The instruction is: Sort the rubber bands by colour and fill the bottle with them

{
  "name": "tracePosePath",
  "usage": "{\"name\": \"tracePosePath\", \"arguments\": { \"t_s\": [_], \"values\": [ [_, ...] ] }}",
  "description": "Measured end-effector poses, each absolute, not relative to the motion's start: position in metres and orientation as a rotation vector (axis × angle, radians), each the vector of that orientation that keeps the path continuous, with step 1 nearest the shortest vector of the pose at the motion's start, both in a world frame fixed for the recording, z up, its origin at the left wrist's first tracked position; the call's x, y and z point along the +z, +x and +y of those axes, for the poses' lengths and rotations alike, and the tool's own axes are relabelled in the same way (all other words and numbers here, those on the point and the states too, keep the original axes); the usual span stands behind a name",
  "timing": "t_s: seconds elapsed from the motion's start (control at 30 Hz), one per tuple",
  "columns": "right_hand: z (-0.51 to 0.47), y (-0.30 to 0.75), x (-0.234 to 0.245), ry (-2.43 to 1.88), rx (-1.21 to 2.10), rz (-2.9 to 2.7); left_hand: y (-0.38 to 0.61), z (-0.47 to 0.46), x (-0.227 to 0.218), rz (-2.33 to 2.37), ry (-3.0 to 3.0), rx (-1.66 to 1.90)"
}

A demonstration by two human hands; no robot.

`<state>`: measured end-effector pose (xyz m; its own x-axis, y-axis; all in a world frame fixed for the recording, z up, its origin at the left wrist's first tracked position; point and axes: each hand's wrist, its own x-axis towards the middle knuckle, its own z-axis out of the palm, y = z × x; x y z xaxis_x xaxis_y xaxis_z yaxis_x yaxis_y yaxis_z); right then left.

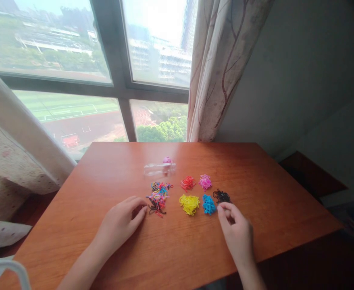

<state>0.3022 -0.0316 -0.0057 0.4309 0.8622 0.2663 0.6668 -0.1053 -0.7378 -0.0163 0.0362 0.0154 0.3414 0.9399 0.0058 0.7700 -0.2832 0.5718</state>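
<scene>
Evidently, the sorting by colour is well advanced, judging by five single-colour piles of small loops on the counter (171,253): a red pile (188,183) and a pink pile (205,182) farther off, with a yellow pile (189,204), a blue pile (209,204) and a black pile (221,196) nearer the person. What seems left is the mixed heap (159,197) to their left, where several colours lie tangled together; it remains a sizeable share. The left hand (121,217) rests at that heap's near left edge, its grip drawn in with thumb and forefinger close; whether they pinch a loop I cannot tell. The right hand (237,231) is at the black pile's near edge, thumb and forefinger tips about together, anything between them too small to make out. Beyond the mixed heap lies a clear container (157,169).
</scene>
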Motion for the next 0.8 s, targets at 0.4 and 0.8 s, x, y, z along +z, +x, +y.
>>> {"name": "tracePosePath", "arguments": {
  "t_s": [0.4,0.8],
  "values": [
    [-0.02,0.35,-0.025,-2.14,0.024,-1.314,-0.017,0.035,0.015,1.49,2.128,0.454],
    [-0.021,0.308,-0.008,-1.877,-0.001,-1.41,-0.015,0.034,0.016,1.514,2.127,0.443]
  ]
}}
